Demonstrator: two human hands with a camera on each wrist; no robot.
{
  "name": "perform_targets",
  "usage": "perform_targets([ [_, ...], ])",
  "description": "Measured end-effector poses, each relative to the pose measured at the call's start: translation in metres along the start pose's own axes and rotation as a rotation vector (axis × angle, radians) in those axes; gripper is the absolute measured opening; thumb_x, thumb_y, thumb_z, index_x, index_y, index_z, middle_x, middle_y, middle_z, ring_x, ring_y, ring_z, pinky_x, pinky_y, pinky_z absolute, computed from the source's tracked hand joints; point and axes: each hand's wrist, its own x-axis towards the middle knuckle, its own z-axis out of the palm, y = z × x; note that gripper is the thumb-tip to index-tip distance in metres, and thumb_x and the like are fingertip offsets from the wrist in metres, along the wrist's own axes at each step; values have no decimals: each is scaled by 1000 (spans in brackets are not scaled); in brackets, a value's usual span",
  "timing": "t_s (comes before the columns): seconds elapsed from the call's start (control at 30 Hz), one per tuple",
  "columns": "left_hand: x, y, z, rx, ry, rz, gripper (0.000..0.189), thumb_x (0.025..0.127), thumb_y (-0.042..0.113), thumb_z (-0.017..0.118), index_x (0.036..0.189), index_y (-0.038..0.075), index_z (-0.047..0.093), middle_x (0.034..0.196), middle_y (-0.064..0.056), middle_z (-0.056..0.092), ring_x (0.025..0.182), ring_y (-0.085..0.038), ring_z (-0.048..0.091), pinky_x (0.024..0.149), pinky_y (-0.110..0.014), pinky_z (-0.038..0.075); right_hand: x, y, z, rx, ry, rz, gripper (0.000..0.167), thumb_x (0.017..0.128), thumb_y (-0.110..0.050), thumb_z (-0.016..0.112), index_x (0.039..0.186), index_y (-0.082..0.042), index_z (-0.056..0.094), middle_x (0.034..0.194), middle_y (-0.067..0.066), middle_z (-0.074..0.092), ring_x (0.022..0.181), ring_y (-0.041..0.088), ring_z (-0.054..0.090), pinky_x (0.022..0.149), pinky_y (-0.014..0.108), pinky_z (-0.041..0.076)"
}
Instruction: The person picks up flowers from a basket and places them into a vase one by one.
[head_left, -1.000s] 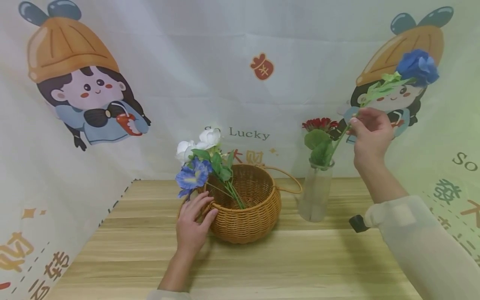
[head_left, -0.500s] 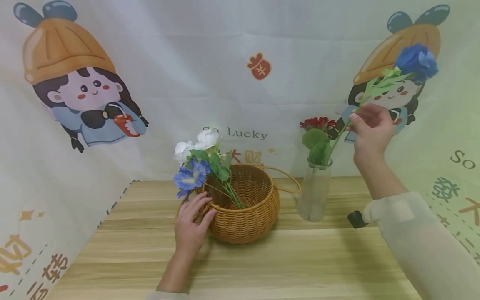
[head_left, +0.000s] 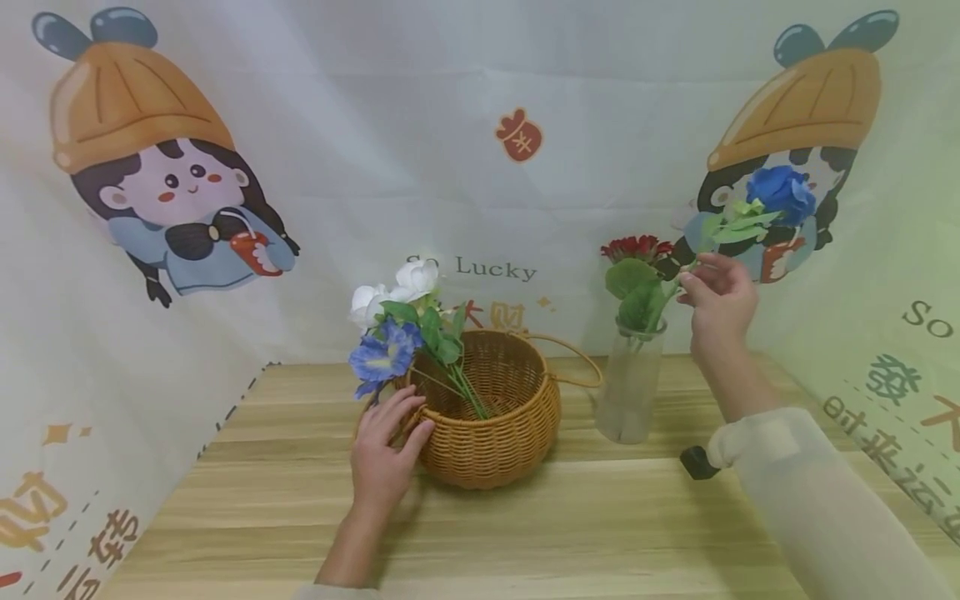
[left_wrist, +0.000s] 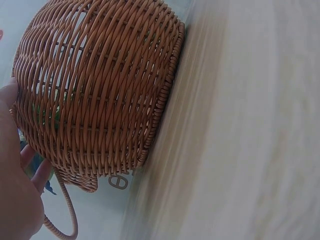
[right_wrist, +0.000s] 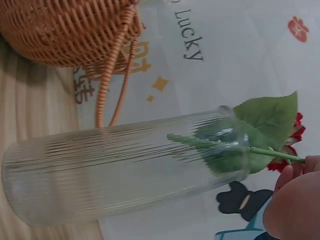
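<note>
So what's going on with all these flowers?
Someone's right hand pinches the stem of a blue flower. Its lower end is in the top of a clear vase that holds a red flower. The left hand rests on a wicker basket, with white flowers and a blue-and-yellow flower leaning in it.

The table [head_left: 540, 542] carries a basket [head_left: 487, 454] and vase [head_left: 630, 396].

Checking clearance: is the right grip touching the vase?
Apart. The right wrist view shows a plain gap between the right grip and the vase, with the flower stem spanning it.
</note>
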Motion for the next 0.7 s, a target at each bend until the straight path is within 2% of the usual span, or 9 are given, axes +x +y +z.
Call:
perform_targets([
  [0.23,0,2,0,-6,-3,-7,31,81,14,79,111,9,72,125,-6,65,113,-31,55,105,-52,35,-6,20,-8,-48,26,54,26,84,16,63,96,-8,64,86,6,62,75,12,60,58,18,53],
  [0.43,-1,1,0,-2,6,-3,32,81,13,79,112,12,72,126,-3,64,114,-30,55,105,-49,36,-10,32,-11,-42,38,89,31,85,18,61,92,-12,64,84,2,63,75,9,61,59,17,51],
  [0.7,-1,1,0,-6,-5,-29,31,81,13,79,111,11,72,127,-3,64,115,-30,54,104,-48,37,-16,40,-13,-44,4,29,32,86,18,59,93,-13,65,82,-1,63,80,10,59,63,16,51],
])
